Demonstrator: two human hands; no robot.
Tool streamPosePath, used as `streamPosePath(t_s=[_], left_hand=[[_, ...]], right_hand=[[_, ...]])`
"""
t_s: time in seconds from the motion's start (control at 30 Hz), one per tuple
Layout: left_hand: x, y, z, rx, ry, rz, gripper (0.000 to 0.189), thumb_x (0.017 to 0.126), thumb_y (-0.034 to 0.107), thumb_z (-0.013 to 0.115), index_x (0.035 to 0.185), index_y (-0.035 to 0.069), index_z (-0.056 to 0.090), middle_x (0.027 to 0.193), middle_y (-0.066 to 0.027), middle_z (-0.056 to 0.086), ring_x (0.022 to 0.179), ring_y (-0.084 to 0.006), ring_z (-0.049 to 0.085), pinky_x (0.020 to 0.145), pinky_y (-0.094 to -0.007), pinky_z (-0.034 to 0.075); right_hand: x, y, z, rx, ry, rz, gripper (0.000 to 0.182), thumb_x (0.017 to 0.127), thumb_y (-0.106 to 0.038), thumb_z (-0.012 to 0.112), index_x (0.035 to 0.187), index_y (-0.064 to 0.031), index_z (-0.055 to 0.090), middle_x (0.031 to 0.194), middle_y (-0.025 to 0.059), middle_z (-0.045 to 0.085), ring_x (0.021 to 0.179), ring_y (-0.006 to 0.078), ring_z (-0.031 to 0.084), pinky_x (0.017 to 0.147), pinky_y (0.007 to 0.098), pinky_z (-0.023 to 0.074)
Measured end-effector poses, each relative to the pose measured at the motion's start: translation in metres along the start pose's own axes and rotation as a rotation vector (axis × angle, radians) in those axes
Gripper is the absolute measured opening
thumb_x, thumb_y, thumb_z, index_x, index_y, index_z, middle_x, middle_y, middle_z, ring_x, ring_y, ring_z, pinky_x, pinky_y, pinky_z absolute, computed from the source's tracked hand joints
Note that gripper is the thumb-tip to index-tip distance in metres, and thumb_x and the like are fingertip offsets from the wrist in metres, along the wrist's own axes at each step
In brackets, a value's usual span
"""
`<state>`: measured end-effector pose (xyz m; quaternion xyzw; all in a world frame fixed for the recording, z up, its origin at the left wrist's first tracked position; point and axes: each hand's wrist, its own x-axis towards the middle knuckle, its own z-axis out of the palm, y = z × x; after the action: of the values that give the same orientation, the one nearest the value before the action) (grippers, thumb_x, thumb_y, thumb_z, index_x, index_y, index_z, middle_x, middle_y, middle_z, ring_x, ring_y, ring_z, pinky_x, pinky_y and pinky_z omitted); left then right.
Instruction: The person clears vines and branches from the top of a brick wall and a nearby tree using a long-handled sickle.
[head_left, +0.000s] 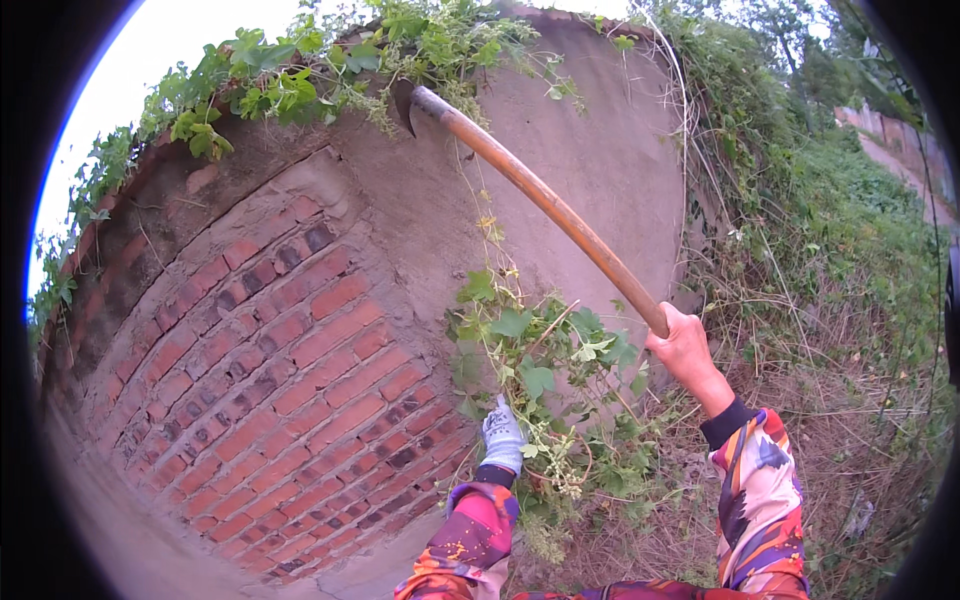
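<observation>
My bare right hand (684, 351) grips the lower end of a long wooden-handled sickle (551, 202). The handle slants up and left across the wall. Its dark curved blade (405, 109) is at the wall top, against the leafy vines (442, 45) hanging there, which partly hide it. In a pale knit work glove, my left hand (502, 435) is closed around the stems of a hanging vine bundle (536, 375). Lobed green leaves and small flower clusters spread around the glove; the fingers' far side is hidden.
A wall with grey render (585, 157) and an exposed red brick panel (315, 405) rises before me. Dense creepers (720, 165) cover its right end. Dry cut stalks (810, 442) and weeds lie on the ground at right. A farther wall (900, 139) stands beside a path.
</observation>
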<state>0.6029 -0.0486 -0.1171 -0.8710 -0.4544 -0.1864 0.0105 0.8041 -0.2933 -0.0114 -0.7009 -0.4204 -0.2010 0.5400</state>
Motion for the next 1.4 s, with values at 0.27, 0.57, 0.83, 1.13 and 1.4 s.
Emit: streamPosePath(t_s=[0.27,0.57,0.83,1.13,1.4], left_hand=[[-0.009,0.004,0.010,0.227,-0.114,0.155,0.040,0.083,0.008,0.043,0.122,0.003,0.042,0.091,-0.0135,0.063,0.087,-0.0245,0.061,0.077,-0.0364,0.047],[-0.045,-0.020,0.038,0.177,-0.231,0.011,0.038,0.082,0.009,0.044,0.120,0.004,0.043,0.091,-0.0121,0.064,0.089,-0.0261,0.060,0.075,-0.0364,0.046],[-0.047,-0.028,0.055,0.155,-0.213,0.025,0.040,0.081,0.010,0.045,0.121,0.004,0.042,0.088,-0.0110,0.063,0.088,-0.0240,0.060,0.075,-0.0353,0.046],[-0.099,-0.061,0.101,0.276,-0.396,0.158,0.039,0.083,0.008,0.040,0.122,0.004,0.042,0.094,-0.0158,0.062,0.089,-0.0282,0.060,0.078,-0.0384,0.046],[-0.146,-0.064,0.090,0.198,-0.457,0.137,0.041,0.083,0.008,0.039,0.123,0.002,0.041,0.095,-0.0159,0.061,0.091,-0.0273,0.058,0.081,-0.0377,0.043]], right_hand=[[-0.156,0.090,0.023,0.039,0.127,0.383,0.015,0.065,-0.010,0.057,0.077,-0.0019,0.051,0.061,0.0202,0.056,0.062,0.0384,0.057,0.055,0.0434,0.0438],[-0.105,0.031,0.056,-0.010,-0.067,0.193,0.019,0.064,-0.012,0.060,0.075,-0.0022,0.048,0.060,0.0215,0.054,0.060,0.0396,0.056,0.054,0.0457,0.0437],[-0.039,0.043,0.043,-0.107,-0.016,0.209,0.019,0.067,-0.015,0.059,0.081,-0.0035,0.052,0.067,0.0211,0.057,0.069,0.0395,0.057,0.061,0.0466,0.0442],[-0.250,0.077,0.014,-0.239,-0.138,0.496,0.021,0.063,-0.013,0.061,0.078,-0.0034,0.051,0.062,0.0201,0.056,0.063,0.0389,0.057,0.056,0.0459,0.0443],[-0.174,0.004,0.015,-0.146,-0.141,0.189,0.020,0.065,-0.015,0.060,0.077,-0.0039,0.049,0.062,0.0190,0.055,0.060,0.0374,0.056,0.056,0.0454,0.0449]])
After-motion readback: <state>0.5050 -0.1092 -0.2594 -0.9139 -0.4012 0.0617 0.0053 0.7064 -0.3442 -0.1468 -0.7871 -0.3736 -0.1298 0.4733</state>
